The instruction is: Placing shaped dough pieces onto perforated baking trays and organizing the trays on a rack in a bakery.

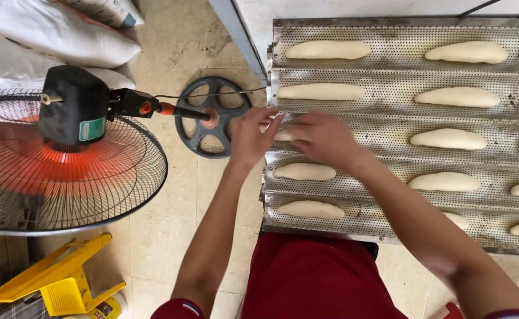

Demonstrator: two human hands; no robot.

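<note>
A perforated metal baking tray [389, 71] with long grooves runs across the right side, and most grooves already hold pale, finger-shaped dough pieces. At the tray's left end, four pieces lie neatly, two above the hands and two below; further right along the tray, two more columns are filled, the far one cut off by the edge. Both hands meet over the third groove at the tray's left end, on one dough piece [283, 135] that is mostly hidden beneath them. The left hand [250, 134] has its fingers together, bent against the piece's left tip. The right hand [321, 137] lies over the piece with fingers curled down onto it. So the laying out seems nearly complete, this piece being settled among the last. What shows of it is smooth, soft and off-white. Left of the tray, on the tiled floor, stands a red fan [64, 159].
</note>
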